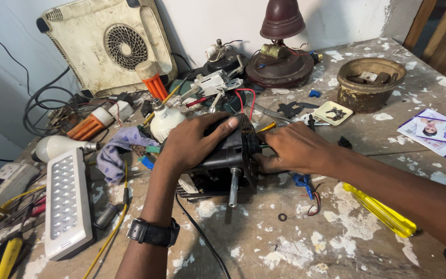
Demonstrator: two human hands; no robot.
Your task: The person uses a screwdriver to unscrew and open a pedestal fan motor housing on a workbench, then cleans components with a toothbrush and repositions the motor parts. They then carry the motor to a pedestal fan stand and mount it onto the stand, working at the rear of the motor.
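Observation:
A black electric motor with a steel shaft pointing toward me lies on the paint-stained wooden workbench. My left hand, with a black watch on the wrist, grips the top of the motor's housing. My right hand presses against the motor's right side, its fingers closed around a yellow-handled tool whose tip is hidden at the housing. A small black washer lies on the bench in front of the motor.
A yellow screwdriver lies at the right. A white LED panel lamp, bulbs and a purple cloth are left. Behind stand a cream fan housing, a brown lamp base and a rusty bowl.

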